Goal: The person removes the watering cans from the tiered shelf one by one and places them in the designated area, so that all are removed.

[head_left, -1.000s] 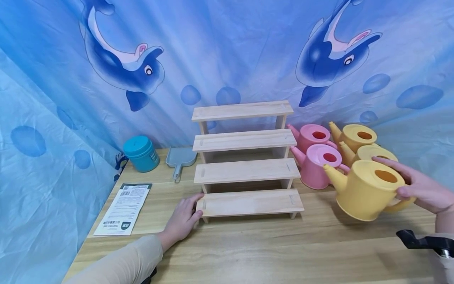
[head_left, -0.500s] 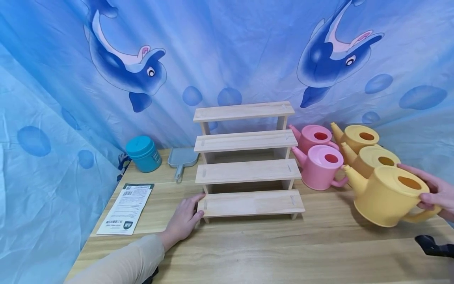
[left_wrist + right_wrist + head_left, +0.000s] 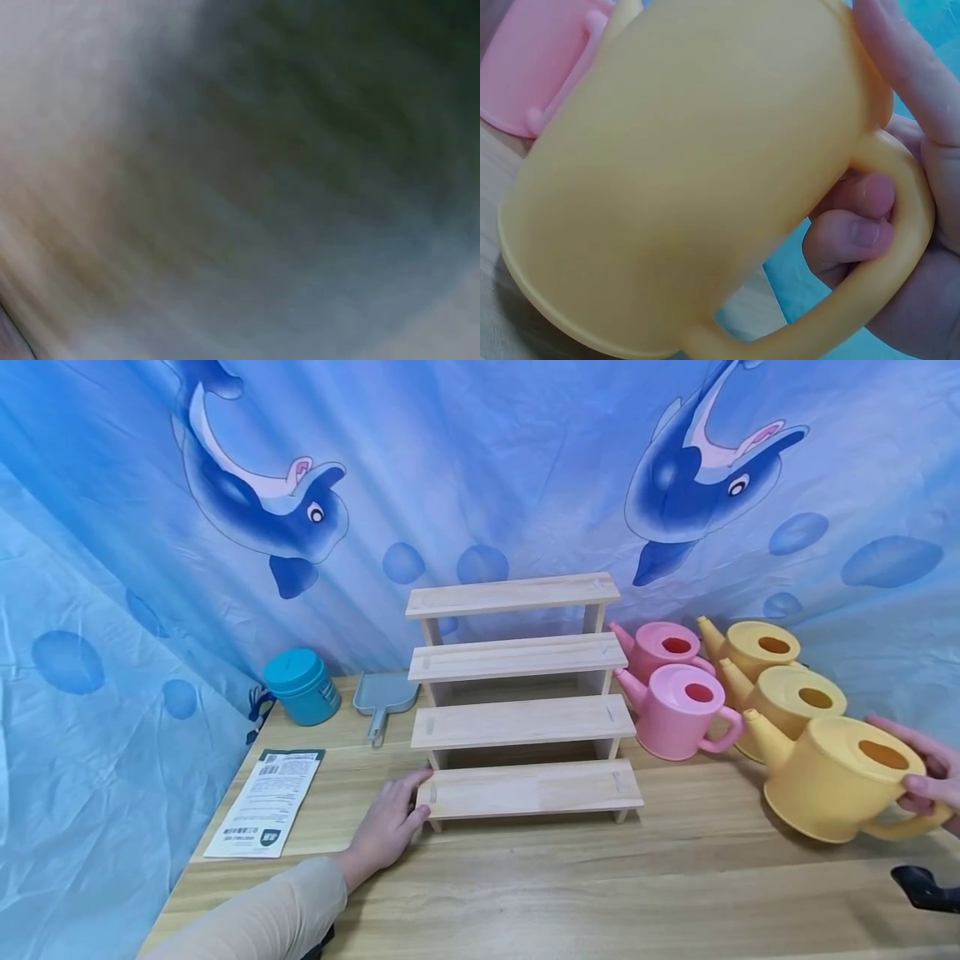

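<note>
A four-tier wooden stand (image 3: 525,722) occupies the middle of the table. At the left end of its lowest tier, my left hand (image 3: 385,820) grips the board, with thumb and forefinger at its front and back corners. On the right, a yellow watering can (image 3: 836,781) is in my right hand (image 3: 933,768). In the right wrist view, fingers (image 3: 855,225) curl through the handle and the thumb lies along the can's upper part. Whether its base touches the table is unclear. The left wrist view is too blurred to show the left hand's work.
Two pink watering cans (image 3: 678,714) and two more yellow watering cans (image 3: 787,693) stand right of the stand. Leftward are a teal tub (image 3: 302,687), a grey-blue dustpan (image 3: 384,693) and a printed packet (image 3: 266,802). A dolphin-patterned curtain (image 3: 525,460) hangs behind the table (image 3: 540,893).
My right hand has carried the yellow watering can rightward and slightly toward the table's front, away from the pink cans. The left hand has stayed on the stand.
</note>
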`<state>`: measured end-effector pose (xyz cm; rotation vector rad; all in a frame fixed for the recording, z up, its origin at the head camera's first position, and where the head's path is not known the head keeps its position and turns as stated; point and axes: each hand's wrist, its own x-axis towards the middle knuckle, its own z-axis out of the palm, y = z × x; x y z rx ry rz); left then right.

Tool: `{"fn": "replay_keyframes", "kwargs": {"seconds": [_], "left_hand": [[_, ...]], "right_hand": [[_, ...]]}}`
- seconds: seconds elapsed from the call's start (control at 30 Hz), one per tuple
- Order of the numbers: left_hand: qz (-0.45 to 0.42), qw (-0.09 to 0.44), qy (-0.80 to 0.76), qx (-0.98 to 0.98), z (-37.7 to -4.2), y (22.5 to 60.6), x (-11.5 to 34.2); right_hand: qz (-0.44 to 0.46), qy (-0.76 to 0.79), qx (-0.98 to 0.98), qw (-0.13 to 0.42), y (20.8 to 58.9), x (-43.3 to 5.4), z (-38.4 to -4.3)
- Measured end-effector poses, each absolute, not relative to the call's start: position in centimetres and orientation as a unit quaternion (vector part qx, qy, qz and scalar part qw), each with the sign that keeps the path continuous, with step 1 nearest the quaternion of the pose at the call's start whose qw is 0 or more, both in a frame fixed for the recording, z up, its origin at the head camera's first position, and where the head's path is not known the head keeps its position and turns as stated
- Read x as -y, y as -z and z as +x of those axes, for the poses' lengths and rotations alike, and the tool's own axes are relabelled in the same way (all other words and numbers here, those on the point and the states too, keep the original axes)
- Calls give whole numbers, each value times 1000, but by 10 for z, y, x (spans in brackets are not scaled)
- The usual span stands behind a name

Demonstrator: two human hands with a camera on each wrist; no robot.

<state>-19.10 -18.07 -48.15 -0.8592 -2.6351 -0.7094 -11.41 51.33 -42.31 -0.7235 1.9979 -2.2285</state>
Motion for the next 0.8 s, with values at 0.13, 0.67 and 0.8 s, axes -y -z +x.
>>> {"fn": "replay_keyframes", "kwargs": {"seconds": [0.13,0.67,0.8], "left_hand": [[-295,139,244,913,-191,483,181],[-288,129,251,915,-193,486,180],[-287,129,250,915,-192,485,181]], "right_hand": [[-237,718,-653,35,426,-513,-114],[-265,728,-632,15,441,-517,-112],[-283,739,-611,15,443,-516,-114]]}}
